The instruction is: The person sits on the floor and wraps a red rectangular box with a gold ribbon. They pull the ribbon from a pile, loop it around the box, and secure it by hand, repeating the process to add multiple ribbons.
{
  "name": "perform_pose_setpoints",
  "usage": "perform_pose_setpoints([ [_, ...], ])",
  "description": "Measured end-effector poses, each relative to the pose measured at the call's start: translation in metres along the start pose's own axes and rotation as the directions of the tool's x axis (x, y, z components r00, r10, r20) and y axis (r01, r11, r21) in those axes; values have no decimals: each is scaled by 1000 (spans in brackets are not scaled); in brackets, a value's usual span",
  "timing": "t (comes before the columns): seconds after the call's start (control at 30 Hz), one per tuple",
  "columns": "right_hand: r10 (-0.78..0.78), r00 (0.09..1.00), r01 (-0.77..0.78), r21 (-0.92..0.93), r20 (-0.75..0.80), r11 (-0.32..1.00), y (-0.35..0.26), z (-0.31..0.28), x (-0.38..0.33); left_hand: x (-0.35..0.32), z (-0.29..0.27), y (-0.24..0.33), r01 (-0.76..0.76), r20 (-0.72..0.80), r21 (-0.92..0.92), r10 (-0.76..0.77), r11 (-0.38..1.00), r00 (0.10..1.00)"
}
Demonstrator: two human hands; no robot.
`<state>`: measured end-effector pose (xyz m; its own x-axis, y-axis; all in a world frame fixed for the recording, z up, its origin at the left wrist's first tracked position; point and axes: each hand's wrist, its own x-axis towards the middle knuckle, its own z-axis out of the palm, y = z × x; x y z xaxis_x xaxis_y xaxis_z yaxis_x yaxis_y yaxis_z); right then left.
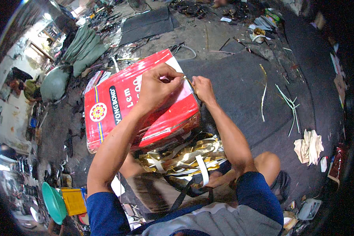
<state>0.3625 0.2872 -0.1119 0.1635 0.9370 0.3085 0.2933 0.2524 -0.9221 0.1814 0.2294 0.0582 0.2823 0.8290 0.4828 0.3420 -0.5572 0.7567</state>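
Note:
A red cardboard box (106,92) with a yellow flower emblem lies in front of me, tilted. Over its right end my left hand (161,84) is closed in a pinch, thumb against fingers. Just past the box's right edge, my right hand (203,89) is closed too, its fingertips a short way from the left ones. A small dark, thin piece shows between the two hands, too small to name. In my lap, below the box, lies a heap of shiny gold and white strips (185,155), with one white strip (202,169) hanging over it.
Dark matting (240,90) spreads to the right, with loose pale strips (291,104) and a crumpled beige cloth (308,147) on it. A green basin (54,202) and a yellow crate (74,201) stand at the lower left. Stuffed sacks (57,82) rest at the upper left.

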Motion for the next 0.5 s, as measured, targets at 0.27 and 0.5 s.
perform_pose_setpoints([
  [0.27,86,996,-88,-56,-35,995,32,2,-19,-3,-4,1,-17,4,27,17,999,1000],
  [0.5,125,992,-128,-105,-34,986,66,1,-18,-6,0,8,27,-10,-47,-27,999,1000],
])
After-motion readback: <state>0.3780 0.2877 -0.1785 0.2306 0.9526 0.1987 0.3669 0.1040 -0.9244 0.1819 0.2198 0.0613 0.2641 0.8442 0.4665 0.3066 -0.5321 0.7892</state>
